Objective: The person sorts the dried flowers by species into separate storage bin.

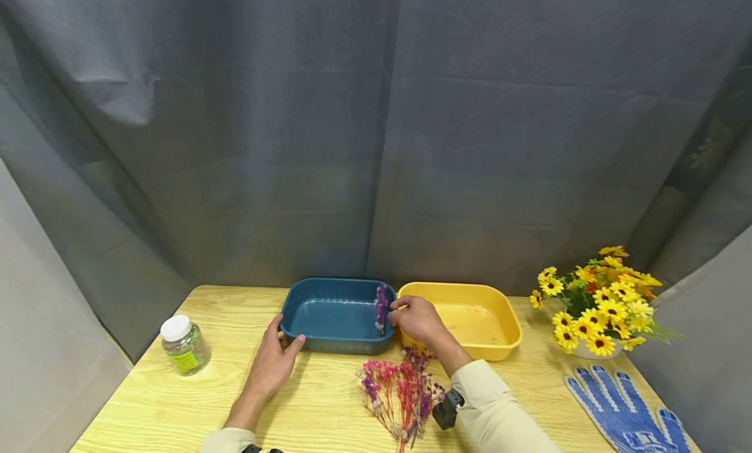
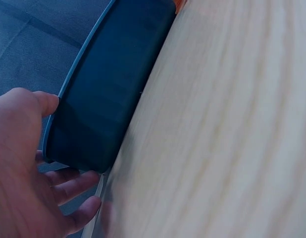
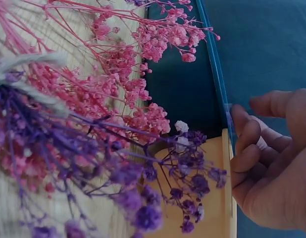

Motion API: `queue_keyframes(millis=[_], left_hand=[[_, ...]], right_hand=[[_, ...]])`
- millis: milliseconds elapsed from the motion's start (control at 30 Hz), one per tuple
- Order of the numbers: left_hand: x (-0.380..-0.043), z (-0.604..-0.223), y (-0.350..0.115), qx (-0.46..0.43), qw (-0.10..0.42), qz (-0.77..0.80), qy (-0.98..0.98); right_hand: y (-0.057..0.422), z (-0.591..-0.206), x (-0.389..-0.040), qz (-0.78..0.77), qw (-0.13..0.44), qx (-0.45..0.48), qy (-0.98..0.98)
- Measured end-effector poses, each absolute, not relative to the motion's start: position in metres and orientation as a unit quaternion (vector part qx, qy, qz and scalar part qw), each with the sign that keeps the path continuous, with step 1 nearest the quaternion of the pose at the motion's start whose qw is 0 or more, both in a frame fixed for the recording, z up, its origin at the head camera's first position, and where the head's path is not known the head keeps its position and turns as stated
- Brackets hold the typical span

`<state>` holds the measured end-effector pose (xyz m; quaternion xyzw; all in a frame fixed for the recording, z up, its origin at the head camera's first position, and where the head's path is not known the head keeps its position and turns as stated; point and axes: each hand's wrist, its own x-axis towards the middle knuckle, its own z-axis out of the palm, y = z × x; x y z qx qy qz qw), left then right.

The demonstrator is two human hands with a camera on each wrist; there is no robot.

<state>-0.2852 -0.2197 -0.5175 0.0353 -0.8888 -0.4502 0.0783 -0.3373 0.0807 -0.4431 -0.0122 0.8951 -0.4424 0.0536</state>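
Observation:
A blue plastic basin (image 1: 331, 345) stands on the table. My left hand (image 1: 276, 361) holds its near left corner; in the left wrist view the thumb (image 2: 50, 103) touches the rim while the other fingers lie about the end wall. My right hand (image 1: 416, 317) is at the basin's right rim, its fingers curled there; the exact contact is partly hidden. Just beside those fingers, a slim purple flower-like bunch (image 1: 381, 306) leans inside the basin against the right wall. Pink and purple dried flowers (image 1: 402, 388) lie on the table below the right hand, their stems tied with pale cord (image 3: 31, 87).
A yellow basin (image 1: 510, 322) stands close to the blue one's right side. Farther right are a pot of yellow artificial flowers (image 1: 599, 306) and a blue-and-white work glove (image 1: 631, 414). A white-lidded jar (image 1: 187, 348) stands at the left. Grey curtain (image 1: 376, 146) hangs behind.

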Motion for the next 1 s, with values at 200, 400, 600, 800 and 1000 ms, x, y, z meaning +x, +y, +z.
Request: queue_keyframes(millis=[200, 400, 600, 800, 1000], left_hand=[[-0.284, -0.517, -0.218, 0.035, 0.077, -0.452, -0.888], [-0.284, -0.515, -0.218, 0.038, 0.074, -0.451, -0.889], [-0.284, -0.515, -0.218, 0.038, 0.074, -0.452, -0.888], [-0.285, -0.516, -0.218, 0.044, 0.078, -0.448, -0.89], [-0.284, -0.517, -0.217, 0.047, 0.079, -0.446, -0.89]], right_hand=[[0.088, -0.441, -0.328, -0.451, 0.036, -0.002, 0.892], [0.095, -0.439, -0.319, -0.457, 0.012, -0.018, 0.889], [0.1, -0.441, -0.302, -0.455, -0.009, -0.042, 0.89], [0.101, -0.441, -0.279, -0.468, -0.005, -0.056, 0.882], [0.103, -0.444, -0.263, -0.498, 0.022, -0.057, 0.865]])
